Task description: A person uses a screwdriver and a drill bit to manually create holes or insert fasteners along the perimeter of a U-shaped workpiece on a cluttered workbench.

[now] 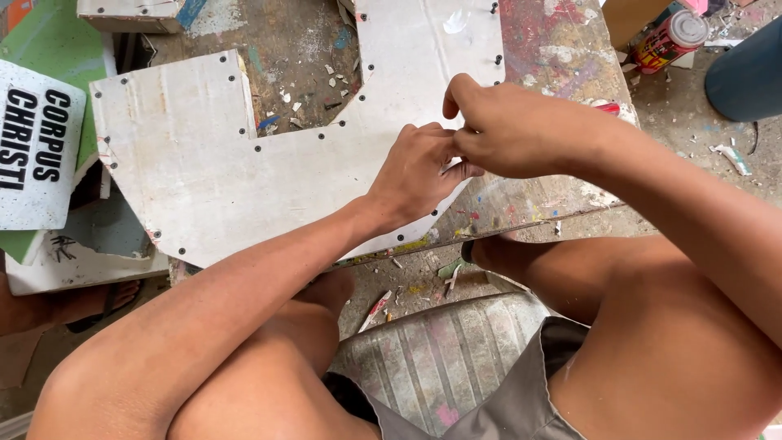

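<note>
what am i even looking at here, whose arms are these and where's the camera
There is one picture, taken by a camera worn on a person's head, looking down. So the arms and knees belong to the wearer, who sits on a worn seat.

In front lies a paint-stained workbench. On it rests a big white cut-out board with dark screws along its edges and small chips in its notch.

The left hand and right hand meet at the board's near edge, fingertips pinched together on something too small to make out.

A spray can lies at the top right, and a white sign at the left.
</note>
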